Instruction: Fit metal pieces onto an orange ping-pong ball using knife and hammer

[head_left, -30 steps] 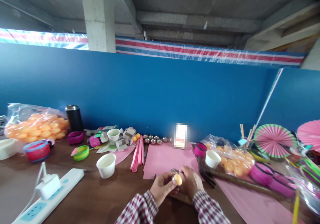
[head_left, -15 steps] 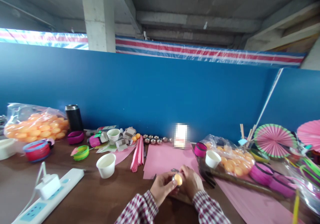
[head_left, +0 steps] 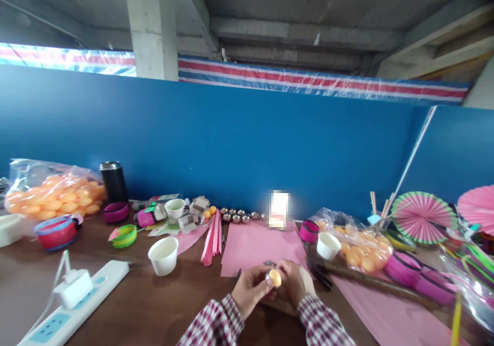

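Low in the middle of the view my two hands meet over the brown table (head_left: 162, 305). My left hand (head_left: 250, 289) and my right hand (head_left: 295, 281) both pinch a small orange ball (head_left: 275, 277). A small silver metal piece (head_left: 267, 274) sits against the ball at my left fingertips; what it is I cannot tell. Both sleeves are red-and-white plaid. Just beyond the hands lies a pink paper sheet (head_left: 257, 245), with another small metal bit (head_left: 269, 263) on it.
A white paper cup (head_left: 163, 255) and a white power strip (head_left: 73, 305) lie to the left. Bags of orange balls sit at far left (head_left: 50, 196) and at right (head_left: 358, 251). Another cup (head_left: 327, 245), pink paper fans (head_left: 422, 217), tape rolls and silver balls (head_left: 239, 215) line the blue partition.
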`<state>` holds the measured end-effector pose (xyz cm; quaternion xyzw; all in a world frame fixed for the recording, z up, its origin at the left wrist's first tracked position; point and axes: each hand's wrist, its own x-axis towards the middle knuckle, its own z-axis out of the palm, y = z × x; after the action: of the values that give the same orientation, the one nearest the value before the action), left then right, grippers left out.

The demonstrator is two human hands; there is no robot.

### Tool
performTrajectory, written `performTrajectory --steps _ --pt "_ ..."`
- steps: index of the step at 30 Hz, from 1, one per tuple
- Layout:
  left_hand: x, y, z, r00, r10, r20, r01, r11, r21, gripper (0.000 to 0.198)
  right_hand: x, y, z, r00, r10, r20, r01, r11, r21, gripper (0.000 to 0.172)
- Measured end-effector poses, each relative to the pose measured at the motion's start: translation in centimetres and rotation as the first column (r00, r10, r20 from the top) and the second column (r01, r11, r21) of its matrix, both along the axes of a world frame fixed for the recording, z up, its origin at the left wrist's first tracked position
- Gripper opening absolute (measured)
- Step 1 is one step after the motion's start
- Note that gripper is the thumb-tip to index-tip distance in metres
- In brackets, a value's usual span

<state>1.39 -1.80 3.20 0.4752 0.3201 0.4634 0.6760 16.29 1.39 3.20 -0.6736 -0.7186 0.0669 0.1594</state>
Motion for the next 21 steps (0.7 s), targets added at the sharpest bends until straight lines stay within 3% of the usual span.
performTrajectory --steps 11,21 --pt "-0.1 0.0 0.0 1.0 0.001 -0.018 -0.001 1.0 -0.017 0.044 0.1 0.1 -0.3 1.0 0.01 -0.012 -0.009 0.999 0.039 0.02" --pt "-0.1 0.2 -0.2 1.0 -0.015 -0.008 0.015 1.0 0.005 0.042 0.7 0.7 -1.9 1.0 0.005 0.002 -0.005 0.995 0.101 0.018"
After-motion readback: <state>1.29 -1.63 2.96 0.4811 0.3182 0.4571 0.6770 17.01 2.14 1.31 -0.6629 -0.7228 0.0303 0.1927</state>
